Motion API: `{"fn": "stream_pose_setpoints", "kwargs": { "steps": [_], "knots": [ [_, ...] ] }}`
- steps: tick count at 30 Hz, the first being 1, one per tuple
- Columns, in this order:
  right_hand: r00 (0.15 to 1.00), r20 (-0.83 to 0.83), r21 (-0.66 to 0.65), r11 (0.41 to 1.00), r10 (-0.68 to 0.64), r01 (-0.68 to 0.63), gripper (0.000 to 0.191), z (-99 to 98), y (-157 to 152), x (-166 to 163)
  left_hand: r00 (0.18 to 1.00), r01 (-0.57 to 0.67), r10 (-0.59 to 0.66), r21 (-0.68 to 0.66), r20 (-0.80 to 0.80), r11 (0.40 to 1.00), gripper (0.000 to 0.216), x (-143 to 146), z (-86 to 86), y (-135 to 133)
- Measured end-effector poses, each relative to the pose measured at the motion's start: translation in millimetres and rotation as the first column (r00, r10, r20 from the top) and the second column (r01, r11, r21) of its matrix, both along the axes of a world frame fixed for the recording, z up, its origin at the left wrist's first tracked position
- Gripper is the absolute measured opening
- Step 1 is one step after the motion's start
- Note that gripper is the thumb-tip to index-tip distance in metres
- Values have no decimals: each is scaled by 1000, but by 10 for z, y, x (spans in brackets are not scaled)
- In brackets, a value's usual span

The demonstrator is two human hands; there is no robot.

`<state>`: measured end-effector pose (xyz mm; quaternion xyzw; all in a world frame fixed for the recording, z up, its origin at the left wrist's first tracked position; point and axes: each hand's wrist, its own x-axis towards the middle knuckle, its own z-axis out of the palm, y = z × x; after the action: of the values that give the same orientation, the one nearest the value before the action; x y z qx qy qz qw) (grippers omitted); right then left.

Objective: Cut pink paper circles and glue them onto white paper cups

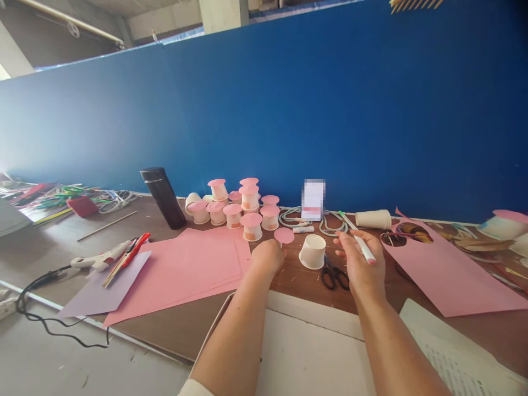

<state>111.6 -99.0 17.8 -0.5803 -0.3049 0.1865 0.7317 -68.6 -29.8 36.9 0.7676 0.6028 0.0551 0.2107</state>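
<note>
My left hand is closed, its fingertips at the near edge of a pink paper circle; the hand hides part of the grip. In my right hand a white marker with a pink end lies slanted between thumb and fingers. Between the hands a white paper cup stands on the table. Black-handled scissors lie beside it, near my right wrist. Beyond my left hand several cups topped with pink circles are grouped, some stacked.
Pink sheets lie left, with a red cutter and glue gun. A black flask, a phone and a lying cup stack are at the back. A cut pink sheet lies right, a white box in front.
</note>
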Motion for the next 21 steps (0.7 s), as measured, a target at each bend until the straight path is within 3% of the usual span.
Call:
{"fn": "stream_pose_setpoints", "kwargs": {
  "steps": [5, 9, 15, 21],
  "knots": [
    [987, 97, -54, 991, 128, -123, 60, -66, 19, -70, 1000, -4, 3, -56, -26, 998, 17, -2, -31, 6],
    [969, 192, -187, 975, 154, -118, 63, -77, 28, -106, 998, -55, 53, -61, -29, 997, 28, -12, -39, 29],
    [956, 216, -281, 950, 199, -134, 72, -43, 49, -155, 979, -160, 143, 122, 143, 979, 23, 21, -9, 17],
    [931, 282, -337, 933, 230, -128, 80, -148, 118, -157, 958, -187, 150, 134, 246, 973, 22, 87, -17, -28]
  ]
}}
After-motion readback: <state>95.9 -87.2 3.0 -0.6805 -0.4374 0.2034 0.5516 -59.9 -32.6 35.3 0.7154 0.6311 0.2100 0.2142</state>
